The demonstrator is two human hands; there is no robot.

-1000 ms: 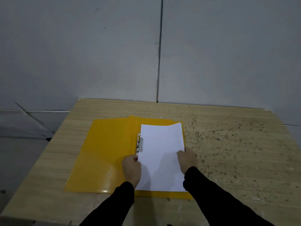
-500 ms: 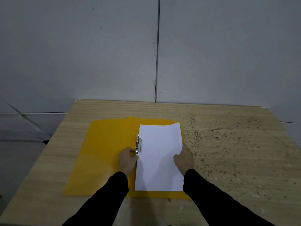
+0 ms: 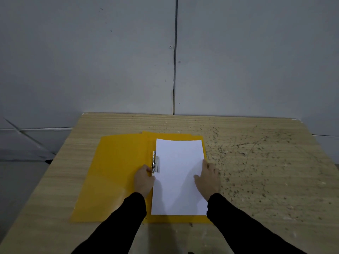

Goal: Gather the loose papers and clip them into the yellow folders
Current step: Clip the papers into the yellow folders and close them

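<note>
A yellow folder (image 3: 113, 173) lies open on the wooden table, its cover spread to the left. White paper (image 3: 178, 173) rests on the folder's right half, with its left edge beside the metal clip (image 3: 154, 163) at the spine. My left hand (image 3: 145, 180) sits at the near end of the clip, fingers curled against it. My right hand (image 3: 208, 180) lies on the right edge of the paper, fingers extended along it. A second yellow edge (image 3: 146, 133) peeks out behind the folder's top.
The table (image 3: 256, 180) is speckled with dark marks on its right side. A grey wall (image 3: 128, 61) stands directly behind the far edge. The floor drops away to the left of the table.
My left hand has moved up from the paper's lower left edge to the near end of the clip. My right hand stays on the paper's right edge, and the paper barely shifted.
</note>
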